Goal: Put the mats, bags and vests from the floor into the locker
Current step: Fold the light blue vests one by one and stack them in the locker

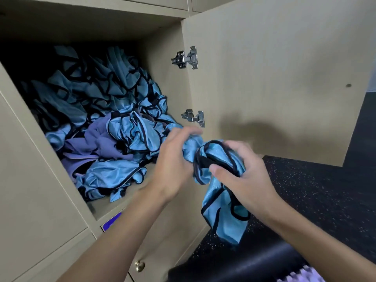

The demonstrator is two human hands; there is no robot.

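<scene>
A light blue vest [220, 200] with black trim is bunched between both hands just outside the open locker [114, 206]. My left hand [176, 159] grips its upper end near the locker's right wall. My right hand [242, 174] holds the crumpled middle, and the vest's loose end hangs below it. Inside the locker lies a heap of blue vests [114, 110], with a purple vest [97, 143] among them near the front.
The locker door [274, 78] stands open to the right on two metal hinges [186, 58]. Below is a shut door with a brass knob [140, 266]. A black speckled floor [317, 190] lies on the right, with a black padded item [254, 261] at the bottom.
</scene>
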